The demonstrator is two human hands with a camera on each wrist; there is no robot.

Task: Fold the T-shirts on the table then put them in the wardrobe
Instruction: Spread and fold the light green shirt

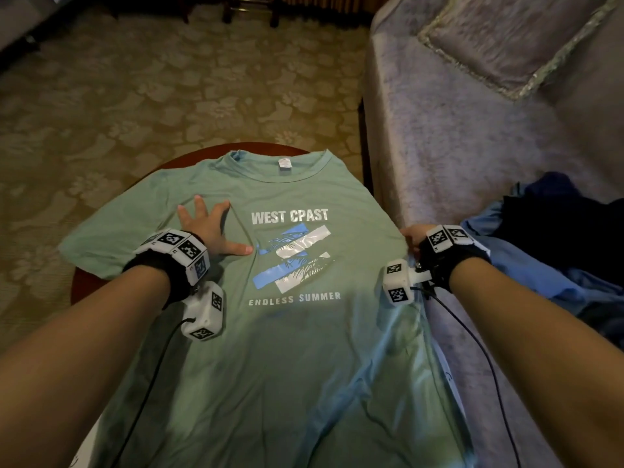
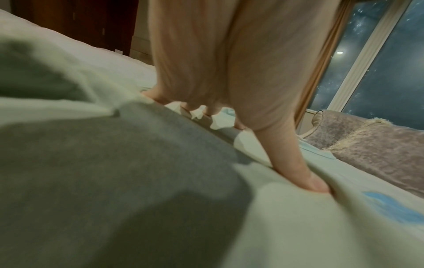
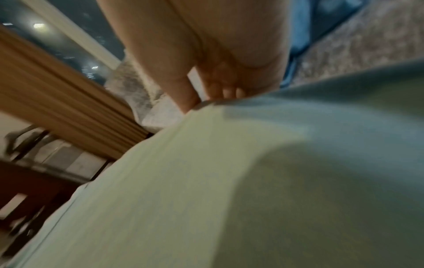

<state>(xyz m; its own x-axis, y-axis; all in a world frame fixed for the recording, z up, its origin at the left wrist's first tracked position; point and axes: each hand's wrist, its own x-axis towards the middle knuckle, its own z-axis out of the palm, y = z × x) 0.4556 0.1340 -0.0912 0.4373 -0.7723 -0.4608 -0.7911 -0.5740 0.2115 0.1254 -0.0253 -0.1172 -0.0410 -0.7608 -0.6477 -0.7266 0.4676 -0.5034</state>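
Note:
A pale green T-shirt [image 1: 297, 349] with a "WEST CPAST / ENDLESS SUMMER" print lies face up, spread over a round dark red table [image 1: 81, 282]. My left hand [image 1: 211, 224] lies flat on the shirt's chest left of the print, fingers spread. In the left wrist view its thumb [image 2: 305, 174] presses into the green cloth [image 2: 298, 226]. My right hand [image 1: 413, 236] grips the shirt's right edge near the sleeve. In the right wrist view its fingers [image 3: 220, 87] curl over the cloth's edge [image 3: 229, 163].
A grey-purple sofa [image 1: 456, 130] with a cushion [image 1: 513, 38] stands right of the table. A heap of blue and dark clothes [image 1: 557, 251] lies on the sofa by my right wrist. Patterned carpet [image 1: 152, 79] lies beyond the table, with furniture legs at the far edge.

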